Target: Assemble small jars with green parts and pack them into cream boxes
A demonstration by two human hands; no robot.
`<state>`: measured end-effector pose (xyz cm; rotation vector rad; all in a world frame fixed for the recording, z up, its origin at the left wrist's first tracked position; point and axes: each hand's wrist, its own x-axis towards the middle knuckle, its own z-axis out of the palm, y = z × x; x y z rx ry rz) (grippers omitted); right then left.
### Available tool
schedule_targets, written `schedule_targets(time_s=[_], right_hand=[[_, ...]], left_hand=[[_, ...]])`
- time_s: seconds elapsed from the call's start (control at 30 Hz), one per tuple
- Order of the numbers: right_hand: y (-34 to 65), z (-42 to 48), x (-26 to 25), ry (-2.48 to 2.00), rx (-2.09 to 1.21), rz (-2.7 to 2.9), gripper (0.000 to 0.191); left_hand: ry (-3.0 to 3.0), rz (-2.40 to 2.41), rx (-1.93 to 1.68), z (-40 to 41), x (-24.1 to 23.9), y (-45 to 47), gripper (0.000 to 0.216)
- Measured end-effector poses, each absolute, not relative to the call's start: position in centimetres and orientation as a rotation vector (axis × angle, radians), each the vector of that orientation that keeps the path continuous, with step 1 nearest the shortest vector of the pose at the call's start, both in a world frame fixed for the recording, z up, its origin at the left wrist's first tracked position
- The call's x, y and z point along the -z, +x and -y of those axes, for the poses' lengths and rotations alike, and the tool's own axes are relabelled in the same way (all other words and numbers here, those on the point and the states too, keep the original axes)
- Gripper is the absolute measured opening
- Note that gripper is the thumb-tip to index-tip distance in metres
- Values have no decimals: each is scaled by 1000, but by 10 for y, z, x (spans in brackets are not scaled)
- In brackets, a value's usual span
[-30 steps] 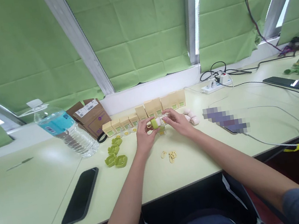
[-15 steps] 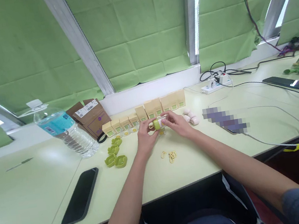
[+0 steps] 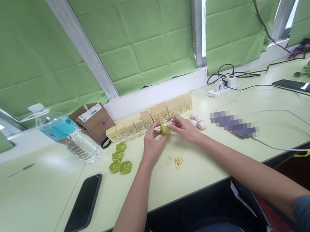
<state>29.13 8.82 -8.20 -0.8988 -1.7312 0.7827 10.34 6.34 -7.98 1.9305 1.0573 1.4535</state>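
Note:
Over the middle of the table, both my hands are closed round one small item with a green cap [image 3: 163, 128] and a clear container [image 3: 169, 122] joined to it. The fingers of my left hand [image 3: 154, 144] grip the green cap side. On the clear side, my right hand [image 3: 185, 129] pinches with thumb and fingers. Below the hands lie several small yellow loops [image 3: 178, 162]. Hollow green shaped pieces [image 3: 125, 167] sit to the left, and pale pinkish rounded pieces [image 3: 201, 125] rest right of my right hand. Another clear piece under the fingers is partly hidden.
A row of cream boxes [image 3: 155, 113] stands behind my hands. At left are a large water bottle [image 3: 70, 135], a cardboard box [image 3: 95, 121] and a black phone [image 3: 83, 203]. Cables and a power strip [image 3: 222, 87] lie at the back right, near another phone [image 3: 299, 85].
The green cap has turned slightly between my fingers, and my left hand has shifted a little to the right. Everything else on the table stays put.

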Motion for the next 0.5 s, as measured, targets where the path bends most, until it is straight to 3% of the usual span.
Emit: schedule_targets(time_s=[0.2,0.4,0.5], right_hand=[[292,-86,79,-893,-805,1744,54],[292,-84,78,-816,-860,1759,47],[293,-83,77,-820,-854,1747,46]], left_hand=[[1857,-1040,-1484,-64,81,104,86],[1784,-1015,-1556,-68,84,104,63],[1817,-994,-1547,-67,84,104,68]])
